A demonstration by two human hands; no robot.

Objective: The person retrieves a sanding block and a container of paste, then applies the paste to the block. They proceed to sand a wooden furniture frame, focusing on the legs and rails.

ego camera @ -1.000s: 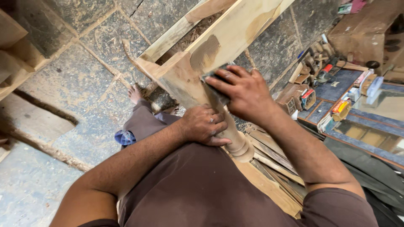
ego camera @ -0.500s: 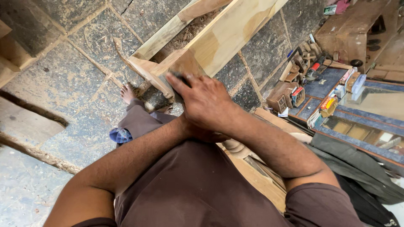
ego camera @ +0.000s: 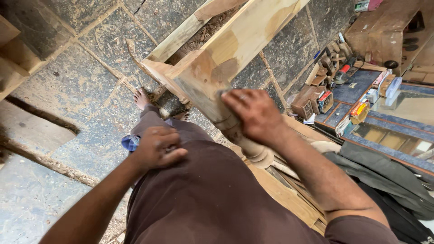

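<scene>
Head view: the right hand (ego camera: pixel 255 113) is pressed flat on the squared end of a wooden post (ego camera: pixel 212 74), a small dark sanding pad (ego camera: pixel 222 94) seemingly pinched under the fingertips, just above the turned round section (ego camera: pixel 246 147) of the post. Compared with half a second earlier, this hand is seen lower on the wood, nearer the turned part, so a rubbing stroke along the face is judged to be under way. The left hand (ego camera: pixel 158 147), earlier tucked against the post beneath the right one, is now drawn back and rested on the thigh, loosely curled and holding nothing; the post is therefore steadied by the right hand and the body alone. The post is leaned from the lap out over the stone floor (ego camera: pixel 68 86), beside a bare foot (ego camera: pixel 142 97).

To the right, on a blue tabletop (ego camera: pixel 357 88), small packages are scattered: a red-and-yellow box (ego camera: pixel 359 110), a pale blue carton (ego camera: pixel 393 86), a red-capped item (ego camera: pixel 344 70). Their labels are too small to be told.
</scene>
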